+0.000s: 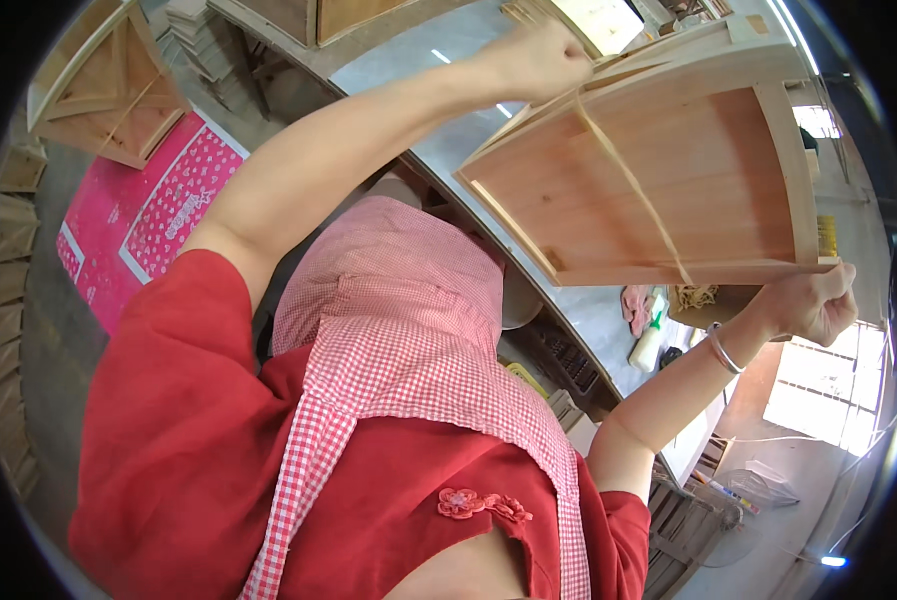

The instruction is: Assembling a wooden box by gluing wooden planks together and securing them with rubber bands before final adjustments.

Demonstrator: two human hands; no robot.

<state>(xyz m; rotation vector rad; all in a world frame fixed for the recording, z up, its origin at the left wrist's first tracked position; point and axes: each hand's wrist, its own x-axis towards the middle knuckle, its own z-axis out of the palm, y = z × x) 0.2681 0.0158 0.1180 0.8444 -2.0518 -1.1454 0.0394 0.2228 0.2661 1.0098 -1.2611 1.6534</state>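
A framed wooden panel (698, 180), perhaps a shallow box or several pieces bound together, is tilted above the work table. A pale elastic band (628, 170) runs slantwise across its face. My left hand (543, 62) is closed at the upper left corner of the panel, close to the band's upper end; its fingertips are hidden. At the lower right corner my right hand (816, 303) is closed, with a metal bangle on the wrist. Its knuckles face outward, so the exact grip on the frame cannot be made out.
Below the panel, the grey work table (608, 335) bears a white bottle (646, 350) with a green top, a pink cloth (636, 308) and a box of pale bands (695, 298). On the left, a banded wooden piece (113, 90) stands on a pink printed sheet (153, 205). Wooden pieces (8, 300) line the far left.
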